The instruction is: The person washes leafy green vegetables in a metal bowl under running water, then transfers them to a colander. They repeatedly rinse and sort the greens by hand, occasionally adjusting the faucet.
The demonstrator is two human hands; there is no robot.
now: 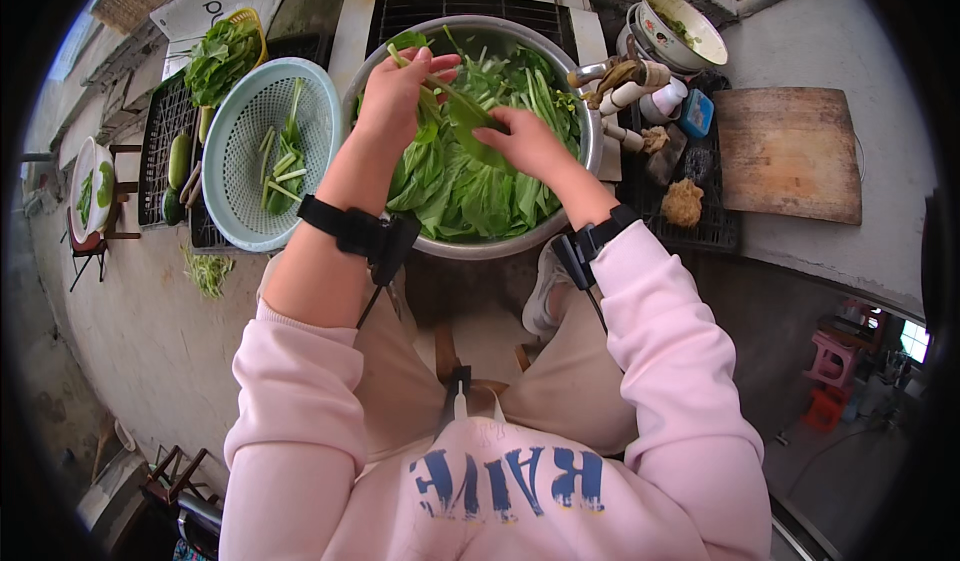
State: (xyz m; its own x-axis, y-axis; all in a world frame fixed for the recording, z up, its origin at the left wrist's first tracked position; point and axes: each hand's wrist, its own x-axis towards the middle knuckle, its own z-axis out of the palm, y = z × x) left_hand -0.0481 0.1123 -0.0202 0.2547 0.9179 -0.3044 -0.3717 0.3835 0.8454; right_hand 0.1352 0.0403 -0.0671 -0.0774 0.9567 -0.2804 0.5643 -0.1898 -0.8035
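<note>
Over a round metal basin full of leafy greens and water, my left hand grips the stalk end of a green leaf. My right hand pinches the broad part of that leaf, lower and to the right. To the left of the basin, a pale blue plastic colander holds a few cut stalks and leaves. Taps on white pipes reach the basin's right rim.
A yellow basket of greens and a black crate with cucumber-like vegetables stand at left. On the right are stacked bowls, a blue soap box, scourers and a wooden cutting board. Stalk scraps lie on the floor.
</note>
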